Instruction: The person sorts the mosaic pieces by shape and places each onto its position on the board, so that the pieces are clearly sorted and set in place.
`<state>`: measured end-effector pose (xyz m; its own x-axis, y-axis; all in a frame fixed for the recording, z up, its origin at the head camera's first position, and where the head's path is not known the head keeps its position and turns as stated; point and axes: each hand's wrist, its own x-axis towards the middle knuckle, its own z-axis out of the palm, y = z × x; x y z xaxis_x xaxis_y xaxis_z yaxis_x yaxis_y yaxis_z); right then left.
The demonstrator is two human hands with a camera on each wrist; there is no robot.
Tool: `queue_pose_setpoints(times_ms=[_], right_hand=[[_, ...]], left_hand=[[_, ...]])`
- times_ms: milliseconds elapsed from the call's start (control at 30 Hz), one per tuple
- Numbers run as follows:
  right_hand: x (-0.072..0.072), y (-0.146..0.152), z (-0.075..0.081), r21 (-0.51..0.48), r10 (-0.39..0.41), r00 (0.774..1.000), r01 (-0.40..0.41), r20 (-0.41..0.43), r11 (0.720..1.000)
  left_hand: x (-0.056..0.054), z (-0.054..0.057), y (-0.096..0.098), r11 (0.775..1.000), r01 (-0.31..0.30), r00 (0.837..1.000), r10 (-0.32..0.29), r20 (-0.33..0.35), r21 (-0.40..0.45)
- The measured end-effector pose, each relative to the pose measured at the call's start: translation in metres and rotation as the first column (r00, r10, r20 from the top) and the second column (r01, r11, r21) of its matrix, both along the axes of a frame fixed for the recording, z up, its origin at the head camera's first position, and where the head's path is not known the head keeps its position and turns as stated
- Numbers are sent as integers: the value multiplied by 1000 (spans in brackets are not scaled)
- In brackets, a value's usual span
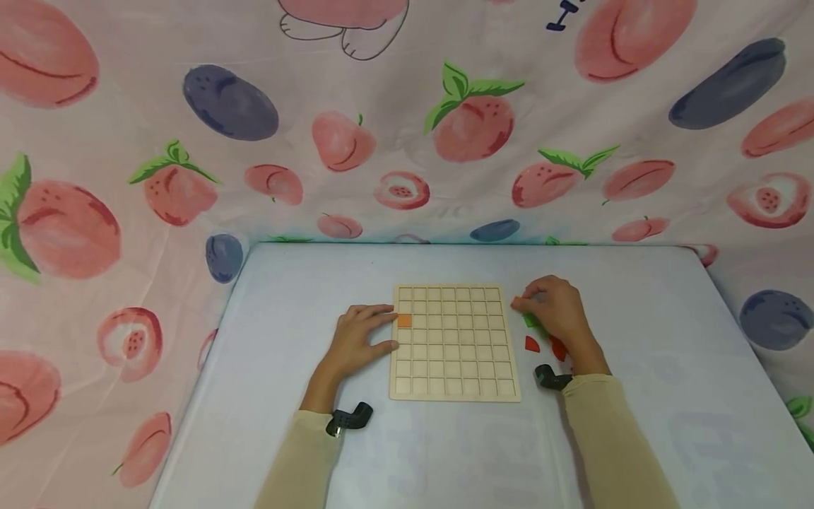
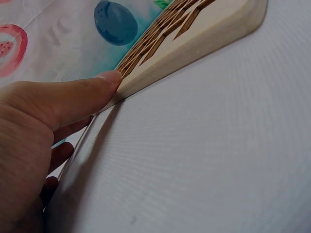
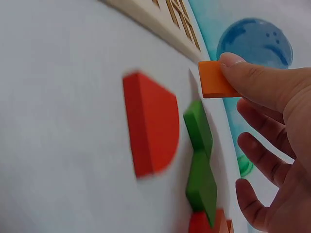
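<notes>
A pale wooden grid board [image 1: 454, 353] lies on the white table. One orange square tile [image 1: 404, 321] sits in a cell of its left column. My left hand [image 1: 356, 339] rests against the board's left edge, thumb and fingers spread, the thumb touching the side in the left wrist view. To the right of the board, my right hand [image 1: 561, 311] pinches another orange square tile [image 3: 211, 80] between thumb and index finger, raised off the table. Below that hand lie a red quarter-round piece [image 3: 158, 126] and green diamond-shaped pieces [image 3: 202, 182].
More red and orange pieces [image 3: 198, 223] lie partly hidden under the right hand and wrist. A black wrist camera [image 1: 350, 418] is strapped to the left wrist, another [image 1: 550, 377] to the right. A fruit-printed curtain [image 1: 394, 141] hangs behind the table.
</notes>
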<state>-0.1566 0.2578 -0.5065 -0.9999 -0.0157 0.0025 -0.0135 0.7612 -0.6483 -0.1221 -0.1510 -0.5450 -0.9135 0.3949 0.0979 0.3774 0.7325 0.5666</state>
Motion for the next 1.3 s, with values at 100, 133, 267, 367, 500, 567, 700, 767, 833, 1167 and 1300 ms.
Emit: queue_pose_setpoints(times_ms=[100,133,267,367,500,567,700,767,833,1167,1300], right_hand=[[-1,-7,1,-7,26,1000,-26,-10,1000],[-1,-11,1,-8,35,999,-35,-16,999],[-2,-24,3,-38,51,999,-51,-10,998],[-1,-33,4,-64,46,998,-43,37,997],[0,-45,5,-86,55,993,-46,101,995],[2,-51,6,-102,72,991,-61,114,993],[4,-62,8,-144,107,990,-93,94,985],[5,-68,8,-174,118,989,-101,88,980],[5,-73,7,-200,131,988,-112,85,973],[5,-99,2,-297,224,974,-204,36,933],[5,-108,-1,-391,270,962,-230,49,891]], left_hand=[[0,0,0,1000,-2,1000,2,5,6],[0,0,0,1000,-3,1000,2,4,7],[1,0,0,1000,-5,1000,5,-18,9],[1,-1,0,1000,-3,1000,4,-29,8],[1,-1,0,1000,-5,1000,5,-21,5],[1,-2,0,1000,-7,1000,7,-19,3],[1,-2,0,1000,-10,1000,10,-15,3],[1,-1,0,1000,-8,1000,8,-10,8],[1,0,0,1000,-5,1000,6,-5,13],[1,1,-1,1000,-3,1000,3,4,12],[1,1,0,1000,-3,1000,3,5,15]])
